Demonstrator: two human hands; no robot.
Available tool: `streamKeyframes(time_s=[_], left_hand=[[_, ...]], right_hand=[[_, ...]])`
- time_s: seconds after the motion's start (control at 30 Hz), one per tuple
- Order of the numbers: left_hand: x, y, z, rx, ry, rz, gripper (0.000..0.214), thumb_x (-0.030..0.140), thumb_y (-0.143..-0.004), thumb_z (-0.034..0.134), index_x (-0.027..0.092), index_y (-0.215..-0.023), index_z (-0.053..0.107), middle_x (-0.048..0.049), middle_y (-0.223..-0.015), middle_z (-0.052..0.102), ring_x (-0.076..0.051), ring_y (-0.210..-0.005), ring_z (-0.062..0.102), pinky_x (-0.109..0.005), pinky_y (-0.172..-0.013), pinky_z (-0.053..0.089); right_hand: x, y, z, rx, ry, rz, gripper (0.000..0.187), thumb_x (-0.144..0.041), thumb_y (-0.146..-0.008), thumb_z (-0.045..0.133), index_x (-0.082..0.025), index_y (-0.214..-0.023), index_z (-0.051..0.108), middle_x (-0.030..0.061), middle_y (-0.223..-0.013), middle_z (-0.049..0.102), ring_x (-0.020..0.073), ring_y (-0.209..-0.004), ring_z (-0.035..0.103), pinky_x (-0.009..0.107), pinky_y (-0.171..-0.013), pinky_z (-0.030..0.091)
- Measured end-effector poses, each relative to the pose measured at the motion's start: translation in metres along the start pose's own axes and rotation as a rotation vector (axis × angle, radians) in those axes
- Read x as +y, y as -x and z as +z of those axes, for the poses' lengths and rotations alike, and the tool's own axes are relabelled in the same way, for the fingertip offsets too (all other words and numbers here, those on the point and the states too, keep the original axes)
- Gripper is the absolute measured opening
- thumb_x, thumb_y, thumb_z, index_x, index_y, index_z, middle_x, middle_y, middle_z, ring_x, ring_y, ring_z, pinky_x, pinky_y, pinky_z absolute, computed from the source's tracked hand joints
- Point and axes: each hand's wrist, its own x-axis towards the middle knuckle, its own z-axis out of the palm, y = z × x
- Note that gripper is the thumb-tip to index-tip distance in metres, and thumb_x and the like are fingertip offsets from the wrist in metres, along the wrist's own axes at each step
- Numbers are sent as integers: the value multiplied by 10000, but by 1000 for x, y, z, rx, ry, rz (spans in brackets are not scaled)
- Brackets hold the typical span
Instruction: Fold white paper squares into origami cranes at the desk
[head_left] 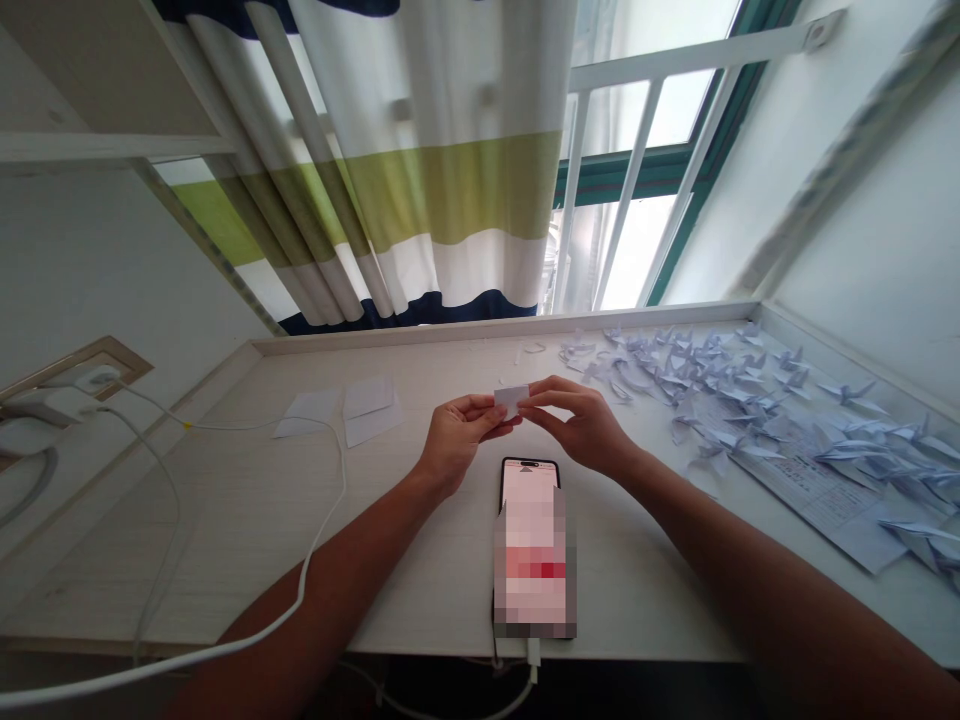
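Note:
Between both hands, above the middle of the desk, is a small folded piece of white paper (511, 398). My left hand (459, 440) pinches its left and lower side with thumb and fingers. On the right edge, my right hand (581, 420) grips the same paper between thumb and fingertips. Just below the hands lies a phone (529, 530), its screen lit and partly blurred out, with a cable plugged into its bottom end. To the right, many folded white paper cranes (697, 380) are spread over the desk.
Flat white paper sheets (371, 405) lie at the left back of the desk (420, 590). A white cable (341, 480) runs from the wall socket (105, 365) across my left forearm. A printed sheet (825, 500) lies under the cranes. Behind are a curtain (450, 190) and white railing (637, 150).

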Motion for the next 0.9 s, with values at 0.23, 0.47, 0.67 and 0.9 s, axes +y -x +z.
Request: streamKeyframes(time_s=[0.23, 0.47, 0.67, 0.9], left_hand=[[4, 5, 2, -91, -85, -13, 409, 322, -717, 898, 103, -1030, 751, -135, -988, 797, -250, -914, 775, -415, -946, 589], [4, 6, 1, -110, -182, -19, 427, 358, -726, 889, 111, -1046, 751, -144, -998, 794, -263, -904, 773, -421, -898, 601], [3, 4, -1, -127, -195, -13, 413, 376, -730, 883, 108, -1017, 757, -139, -971, 796, -257, -900, 773, -410, -884, 609], [4, 5, 0, -143, -227, -7, 376, 357, -715, 896, 105, -959, 761, -126, -915, 794, -252, -864, 769, -403, -855, 611]], right_hand=[[-3, -2, 7, 57, -166, 240, 183, -381, -907, 702, -202, -900, 734, 59, -915, 781, 215, -845, 731, 439, -848, 613], [-12, -5, 3, 89, -296, 324, 211, -395, -837, 766, -184, -850, 757, 67, -846, 780, 199, -757, 724, 394, -764, 620], [-11, -5, 5, 87, -363, 381, 220, -387, -824, 781, -171, -839, 741, 61, -809, 767, 186, -732, 718, 360, -720, 602], [-11, -4, 6, 127, -438, 381, 386, -477, -746, 845, -206, -802, 576, 19, -706, 710, 190, -655, 699, 351, -625, 589]])
